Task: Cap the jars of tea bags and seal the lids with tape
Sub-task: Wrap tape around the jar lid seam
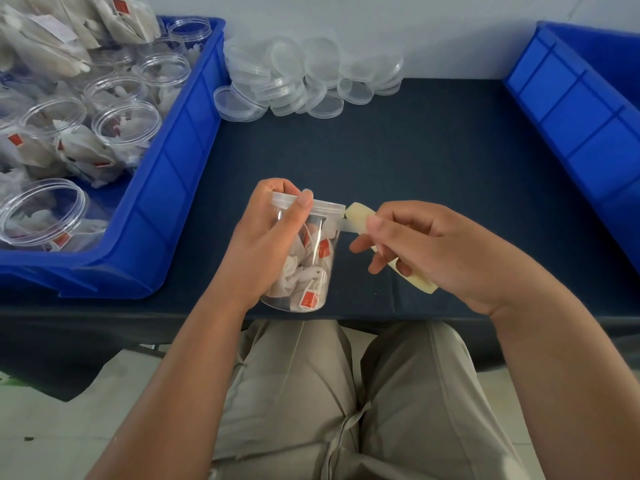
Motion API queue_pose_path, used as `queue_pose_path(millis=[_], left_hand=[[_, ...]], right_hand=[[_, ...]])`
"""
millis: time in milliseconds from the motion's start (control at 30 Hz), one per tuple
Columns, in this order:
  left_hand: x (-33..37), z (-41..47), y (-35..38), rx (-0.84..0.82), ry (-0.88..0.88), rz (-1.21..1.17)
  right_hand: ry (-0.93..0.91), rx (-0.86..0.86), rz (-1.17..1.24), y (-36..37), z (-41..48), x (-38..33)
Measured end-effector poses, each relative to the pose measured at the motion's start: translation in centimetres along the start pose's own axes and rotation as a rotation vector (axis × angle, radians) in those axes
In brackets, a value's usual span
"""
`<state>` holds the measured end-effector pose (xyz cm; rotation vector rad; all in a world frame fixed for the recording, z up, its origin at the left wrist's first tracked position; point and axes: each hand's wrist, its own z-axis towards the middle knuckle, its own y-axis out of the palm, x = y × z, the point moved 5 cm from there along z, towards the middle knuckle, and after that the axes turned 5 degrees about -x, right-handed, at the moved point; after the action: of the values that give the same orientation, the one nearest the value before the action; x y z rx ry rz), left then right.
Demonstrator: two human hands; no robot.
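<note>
One capped jar point(311, 271), one tape roll point(360, 217)

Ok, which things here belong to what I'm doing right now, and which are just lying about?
In hand: clear plastic jar of tea bags, capped, in left hand; pale yellow roll of tape in right hand, its strip reaching the jar's lid.
Lying about: heap of clear round lids; left blue plastic bin of open jars; right blue plastic bin.

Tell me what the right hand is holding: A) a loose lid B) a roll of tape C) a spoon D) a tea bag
B: the right hand grips a pale roll of tape, a strip running from it to the lid of the jar held in the left hand.
</note>
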<state>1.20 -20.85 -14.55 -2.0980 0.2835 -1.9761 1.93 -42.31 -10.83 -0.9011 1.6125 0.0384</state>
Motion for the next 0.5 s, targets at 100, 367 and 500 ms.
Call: queue_pose_path(millis=[100,367,500], left_hand=[[-0.1,-0.1,0.0,0.036,-0.009,-0.017],[1.5,-0.5,0.6,0.075,0.113,0.069],[1.2,-0.5,0.6,0.071,0.148,0.114]], right_hand=[[-0.039,0.007,-0.021,-0.2,-0.3,-0.6],[-0.01,0.041,-0.099,0.2,0.6,-0.4],[-0.014,0.058,-0.082,0.2,0.8,-0.2]])
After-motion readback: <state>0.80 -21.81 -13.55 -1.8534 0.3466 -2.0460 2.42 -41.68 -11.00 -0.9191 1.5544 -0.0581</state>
